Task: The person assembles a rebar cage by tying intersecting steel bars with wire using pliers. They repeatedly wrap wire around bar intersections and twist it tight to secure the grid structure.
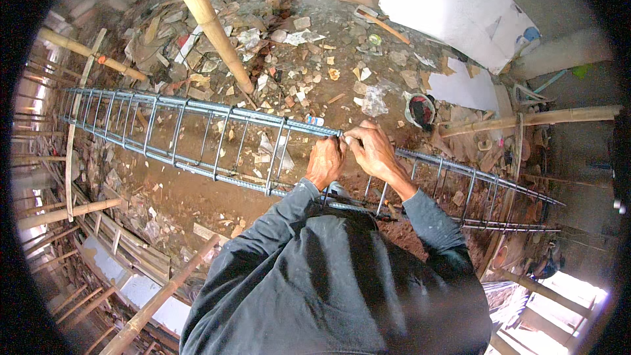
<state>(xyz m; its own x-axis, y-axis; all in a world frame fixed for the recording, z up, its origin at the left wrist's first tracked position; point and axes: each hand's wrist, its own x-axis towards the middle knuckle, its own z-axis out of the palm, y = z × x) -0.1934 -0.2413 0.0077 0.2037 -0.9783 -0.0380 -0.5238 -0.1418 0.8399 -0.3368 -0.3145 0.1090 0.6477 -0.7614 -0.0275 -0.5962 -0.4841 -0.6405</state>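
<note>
A long reinforcing-bar cage (256, 116) of ribbed steel bars and rectangular stirrups (223, 141) runs across in front of me from left to right. Both my hands meet at its far upper bars, close together. My left hand (325, 160) is closed against the bar, knuckles up, and whatever sits in its fingers is hidden. Beside it, my right hand (373, 150) pinches with thumb and fingers at the same spot; the small thing between them cannot be made out. The near lower bars pass just in front of my body, partly covered by my dark shirt.
A bamboo pole (207, 23) slants down beyond the cage, and another bamboo pole (164, 296) stands at the lower left. Rubble covers the dirt floor. A bucket (420, 110) sits beyond the cage to the right, near a large white sheet (453, 10).
</note>
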